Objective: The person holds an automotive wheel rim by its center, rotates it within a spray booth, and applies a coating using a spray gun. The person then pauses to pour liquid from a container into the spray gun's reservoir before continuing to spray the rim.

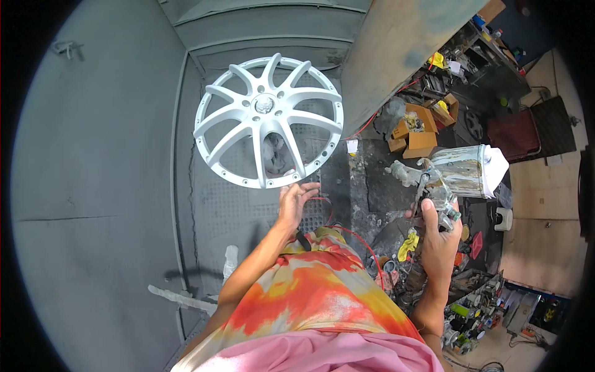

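Observation:
A white multi-spoke alloy wheel [263,123] is face up in front of me, with bolt holes round its centre and small holes along its outer lip. My left hand [294,203] is at the wheel's near edge, its fingers bent about the lip and some pointing right. Part of that grip is hidden by the lip. Off to the right, my right hand [441,239] is wrapped round the handle of a paint-stained spray gun [441,189]. The gun's metal cup [462,171] has white material over its far end and lies tilted sideways.
Grey booth walls [93,155] stand at the left and back, and a tall panel [396,56] rises right of the wheel. A red hose [362,242] runs beside my body. Open cardboard boxes [418,133], a yellow cloth [408,245] and clutter [477,310] lie to the right.

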Demonstrator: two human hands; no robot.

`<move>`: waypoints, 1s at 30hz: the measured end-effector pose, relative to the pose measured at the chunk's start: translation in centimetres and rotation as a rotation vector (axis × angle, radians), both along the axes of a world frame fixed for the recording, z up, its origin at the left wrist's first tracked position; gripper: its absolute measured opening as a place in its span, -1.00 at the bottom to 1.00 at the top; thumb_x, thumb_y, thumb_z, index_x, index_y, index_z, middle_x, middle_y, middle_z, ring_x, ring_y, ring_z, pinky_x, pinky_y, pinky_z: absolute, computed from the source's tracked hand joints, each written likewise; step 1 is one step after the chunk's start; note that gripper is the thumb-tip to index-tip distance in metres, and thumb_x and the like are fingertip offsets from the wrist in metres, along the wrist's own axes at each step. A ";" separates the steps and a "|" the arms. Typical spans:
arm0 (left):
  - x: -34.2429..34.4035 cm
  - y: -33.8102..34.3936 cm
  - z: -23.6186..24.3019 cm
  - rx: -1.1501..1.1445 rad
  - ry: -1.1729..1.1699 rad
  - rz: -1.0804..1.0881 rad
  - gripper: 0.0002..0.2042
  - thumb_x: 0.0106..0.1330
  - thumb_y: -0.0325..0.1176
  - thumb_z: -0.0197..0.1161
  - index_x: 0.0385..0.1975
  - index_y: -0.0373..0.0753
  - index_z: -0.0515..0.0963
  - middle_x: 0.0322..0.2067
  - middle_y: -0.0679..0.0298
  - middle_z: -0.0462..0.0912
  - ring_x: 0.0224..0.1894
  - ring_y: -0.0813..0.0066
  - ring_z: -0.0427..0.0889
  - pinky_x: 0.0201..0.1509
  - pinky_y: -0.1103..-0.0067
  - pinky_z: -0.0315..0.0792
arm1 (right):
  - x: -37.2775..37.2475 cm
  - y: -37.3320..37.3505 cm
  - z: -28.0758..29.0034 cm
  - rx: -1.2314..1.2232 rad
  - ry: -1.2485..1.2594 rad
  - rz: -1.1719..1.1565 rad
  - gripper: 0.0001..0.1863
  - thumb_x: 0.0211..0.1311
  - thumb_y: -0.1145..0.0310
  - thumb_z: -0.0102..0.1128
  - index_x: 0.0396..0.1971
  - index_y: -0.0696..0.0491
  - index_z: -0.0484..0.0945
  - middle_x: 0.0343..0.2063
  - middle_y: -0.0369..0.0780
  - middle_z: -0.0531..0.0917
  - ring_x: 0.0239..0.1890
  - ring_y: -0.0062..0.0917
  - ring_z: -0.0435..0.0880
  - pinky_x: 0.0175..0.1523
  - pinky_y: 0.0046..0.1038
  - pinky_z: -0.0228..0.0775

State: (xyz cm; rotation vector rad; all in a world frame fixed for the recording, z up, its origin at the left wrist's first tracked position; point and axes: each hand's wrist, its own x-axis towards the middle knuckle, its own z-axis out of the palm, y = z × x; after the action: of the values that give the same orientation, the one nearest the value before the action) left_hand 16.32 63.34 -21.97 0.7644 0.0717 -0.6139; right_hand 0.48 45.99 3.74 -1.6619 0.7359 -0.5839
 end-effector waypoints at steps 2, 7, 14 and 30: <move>0.4 1.6 -1.8 0.008 0.002 0.001 -0.72 0.24 -0.45 0.07 -0.03 -0.29 0.42 -0.08 0.20 0.59 0.03 0.10 0.68 0.18 0.25 0.51 | -0.4 -0.4 0.2 0.007 0.021 0.018 -0.82 0.46 0.44 0.18 -0.05 0.17 0.51 -0.33 -0.30 0.66 -0.35 -0.65 0.64 -0.16 -0.55 0.48; 3.3 8.1 -0.9 0.179 -0.057 -0.048 -0.68 0.35 -0.19 0.10 -0.05 -0.28 0.49 -0.02 0.07 0.66 -0.11 0.28 0.70 0.13 0.29 0.52 | -0.4 -0.1 1.7 0.069 0.061 0.090 -0.80 0.47 0.43 0.17 -0.02 0.17 0.51 -0.34 -0.31 0.65 -0.33 -0.67 0.64 -0.17 -0.56 0.47; 8.1 14.2 1.4 0.285 -0.129 -0.012 -0.49 0.39 0.05 0.03 0.05 -0.30 0.45 -0.06 0.01 0.69 -0.07 0.29 0.70 0.15 0.29 0.52 | -0.4 -0.6 1.1 0.000 0.060 0.128 -0.81 0.47 0.45 0.16 -0.02 0.18 0.52 -0.34 -0.33 0.62 -0.34 -0.70 0.56 -0.15 -0.59 0.43; 0.7 5.3 0.5 0.059 0.063 0.244 -0.25 0.37 0.44 -0.09 0.07 -0.25 0.36 0.06 0.02 0.60 0.21 0.22 0.57 0.27 0.16 0.45 | 2.4 1.5 2.6 0.046 -0.048 0.169 -0.80 0.45 0.42 0.19 -0.03 0.16 0.54 -0.33 -0.33 0.63 -0.35 -0.70 0.58 -0.17 -0.58 0.43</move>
State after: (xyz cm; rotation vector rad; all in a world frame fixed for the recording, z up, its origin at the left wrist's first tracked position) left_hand 16.97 68.60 -21.47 0.7794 0.2384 -0.4043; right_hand 2.93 47.52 6.39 -1.6428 0.5636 -0.4821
